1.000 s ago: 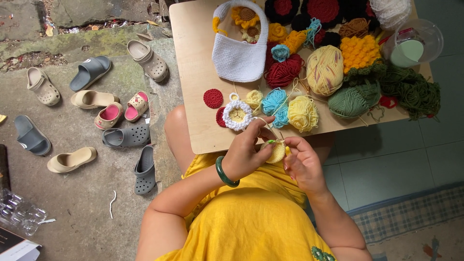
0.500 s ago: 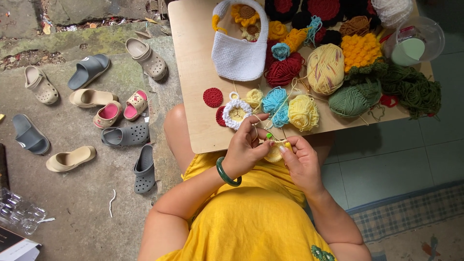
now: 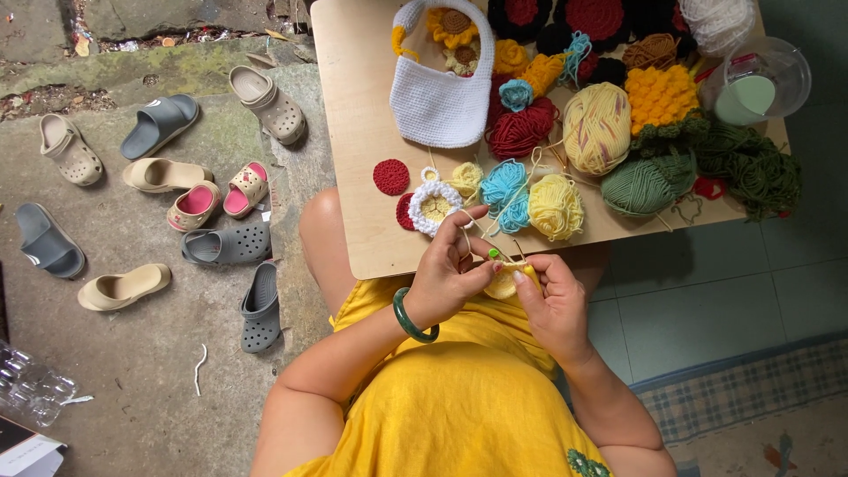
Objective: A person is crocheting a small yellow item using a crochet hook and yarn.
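My left hand [image 3: 449, 272], with a green bangle on its wrist, pinches a small yellow crochet piece [image 3: 503, 284] at the near edge of the wooden table [image 3: 362, 141]. Pale yarn runs over its raised fingers up toward the yellow yarn ball [image 3: 556, 207]. My right hand [image 3: 552, 300] grips the other side of the piece. It holds a thin crochet hook with a green grip [image 3: 494, 254] between the two hands. Both hands hover over my lap, just below the table edge.
The table carries a white crochet bag [image 3: 440, 97], a white-and-yellow flower coaster [image 3: 433, 208], a red round [image 3: 390, 177], blue [image 3: 505, 184], red, striped and green [image 3: 645, 184] yarn balls, and a clear plastic tub [image 3: 761, 84]. Several sandals and clogs [image 3: 225, 244] lie on the concrete at left.
My hands stay at the table edge on the yellow piece. The left hand's fingers have shifted slightly with the yarn; nothing was picked up or let go.
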